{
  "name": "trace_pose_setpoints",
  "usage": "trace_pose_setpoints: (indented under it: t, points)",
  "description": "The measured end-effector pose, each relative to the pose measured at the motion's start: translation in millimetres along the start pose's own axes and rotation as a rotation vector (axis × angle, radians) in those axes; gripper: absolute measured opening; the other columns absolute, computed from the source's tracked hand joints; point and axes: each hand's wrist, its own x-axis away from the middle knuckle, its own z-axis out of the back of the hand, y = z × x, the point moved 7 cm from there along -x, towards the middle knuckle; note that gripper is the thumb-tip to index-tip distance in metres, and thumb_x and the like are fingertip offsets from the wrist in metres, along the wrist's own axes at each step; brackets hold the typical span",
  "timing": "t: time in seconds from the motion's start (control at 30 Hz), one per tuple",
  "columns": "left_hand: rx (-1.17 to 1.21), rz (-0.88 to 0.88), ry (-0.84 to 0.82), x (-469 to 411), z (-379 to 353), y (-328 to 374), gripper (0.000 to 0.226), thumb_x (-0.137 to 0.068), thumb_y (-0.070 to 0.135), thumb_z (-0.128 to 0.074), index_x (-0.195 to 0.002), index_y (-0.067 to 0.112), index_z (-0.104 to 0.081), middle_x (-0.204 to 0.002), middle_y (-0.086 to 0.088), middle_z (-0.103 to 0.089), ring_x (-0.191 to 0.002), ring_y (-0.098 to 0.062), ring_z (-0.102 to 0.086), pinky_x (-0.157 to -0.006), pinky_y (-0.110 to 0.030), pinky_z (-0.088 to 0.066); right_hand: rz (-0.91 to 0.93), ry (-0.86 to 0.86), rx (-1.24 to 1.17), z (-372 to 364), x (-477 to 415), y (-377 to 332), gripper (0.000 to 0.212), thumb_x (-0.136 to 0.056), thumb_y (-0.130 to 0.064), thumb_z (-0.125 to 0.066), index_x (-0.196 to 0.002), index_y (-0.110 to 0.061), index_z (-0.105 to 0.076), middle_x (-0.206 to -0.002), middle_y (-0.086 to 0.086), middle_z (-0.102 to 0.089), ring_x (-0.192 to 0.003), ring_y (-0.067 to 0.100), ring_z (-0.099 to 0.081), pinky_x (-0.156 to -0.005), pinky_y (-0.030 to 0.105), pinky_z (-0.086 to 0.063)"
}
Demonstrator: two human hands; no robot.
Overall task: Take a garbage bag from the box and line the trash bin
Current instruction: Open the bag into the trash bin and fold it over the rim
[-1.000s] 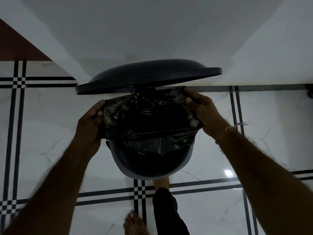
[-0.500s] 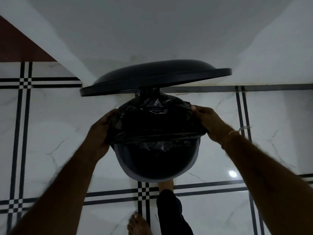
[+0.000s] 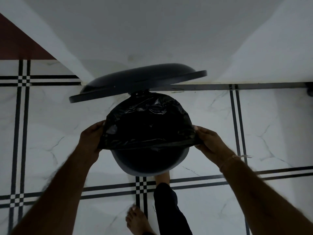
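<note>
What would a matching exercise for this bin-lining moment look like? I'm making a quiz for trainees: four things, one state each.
Things:
1. lid
2. garbage bag
3. trash bin
4. left hand

States:
A. near rim still bare
B. raised open
C. stretched between two hands
D. gripping the bag's edge

Pairs: 1-B, 2-C, 3-A, 4-D

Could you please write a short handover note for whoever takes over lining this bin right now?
Left hand: shut on the bag at its left edge.
Right hand: shut on the bag's right edge.
Bin: on the floor, lid up.
Done: the bag is open and hooked over the far rim.
Left: the near rim is bare; pull the stretched front edge down over it, then let go.
</note>
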Motion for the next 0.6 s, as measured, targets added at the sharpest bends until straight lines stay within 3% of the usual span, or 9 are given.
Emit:
trace_pose_setpoints:
  t: [0.17,0.23,0.33,0.37,0.43,0.5,0.6]
  points:
    - [0.116,0.11,0.036,12,9,-25,0.014,-0.101,0.008,-0.057,-0.105,0.011,-0.07,-0.071,-0.002,-0.078,-0.061,-0.018,-0.073,-0.053,-0.023,-0.059,-0.002,0.077,0.006,1,8,4,0.018,-0.102,-0.016,-0.059,-0.11,-0.01,-0.074,-0.093,0.005,-0.074,-0.087,0.017,-0.062,-0.074,0.028,-0.046]
    - [0.25,0.206,0.049,23,6,-40,0.012,-0.1,0.019,-0.061,-0.105,0.017,-0.072,-0.079,-0.001,-0.079,-0.072,-0.015,-0.074,-0.066,-0.028,-0.06,-0.024,0.104,-0.049,0,12,9,0.016,-0.096,-0.015,-0.065,-0.109,-0.006,-0.07,-0.087,0.007,-0.071,-0.08,0.017,-0.059,-0.068,0.026,-0.045]
    - [0.374,0.282,0.023,41,3,-67,0.02,-0.101,0.03,-0.06,-0.09,0.025,-0.075,-0.089,0.003,-0.079,-0.093,-0.015,-0.066,-0.085,-0.034,-0.047,-0.072,0.094,-0.092,-2,20,18,0.039,-0.07,-0.025,-0.082,-0.1,-0.005,-0.068,-0.08,0.005,-0.072,-0.074,0.015,-0.06,-0.063,0.022,-0.048]
    - [0.416,0.28,0.0,49,1,-73,0.028,-0.103,0.03,-0.056,-0.086,0.026,-0.078,-0.092,0.004,-0.079,-0.095,-0.014,-0.066,-0.086,-0.034,-0.046,-0.079,0.079,-0.099,-4,24,20,0.035,-0.07,-0.025,-0.082,-0.095,-0.005,-0.068,-0.078,0.004,-0.073,-0.073,0.014,-0.06,-0.062,0.021,-0.049]
    - [0.468,0.291,-0.025,64,-2,-85,0.041,-0.105,0.028,-0.05,-0.08,0.028,-0.082,-0.092,0.006,-0.079,-0.088,-0.009,-0.069,-0.08,-0.03,-0.05,-0.08,0.063,-0.095,-3,29,25,0.01,-0.088,-0.016,-0.072,-0.088,-0.006,-0.069,-0.075,0.003,-0.071,-0.073,0.014,-0.057,-0.063,0.02,-0.048]
    - [0.497,0.317,-0.016,76,-6,-95,0.036,-0.105,0.026,-0.051,-0.084,0.027,-0.08,-0.088,0.009,-0.078,-0.084,-0.005,-0.068,-0.071,-0.025,-0.051,-0.078,0.07,-0.067,-3,32,28,0.017,-0.097,-0.011,-0.064,-0.081,-0.008,-0.067,-0.071,0.002,-0.064,-0.069,0.013,-0.052,-0.063,0.021,-0.047]
    - [0.526,0.353,0.011,86,-12,-109,0.018,-0.104,0.028,-0.054,-0.094,0.027,-0.069,-0.087,0.011,-0.076,-0.094,-0.006,-0.06,-0.077,-0.028,-0.041,-0.083,0.119,0.002,-2,39,26,0.018,-0.099,-0.016,-0.065,-0.082,-0.012,-0.066,-0.075,0.001,-0.056,-0.062,0.011,-0.044,-0.056,0.021,-0.038]
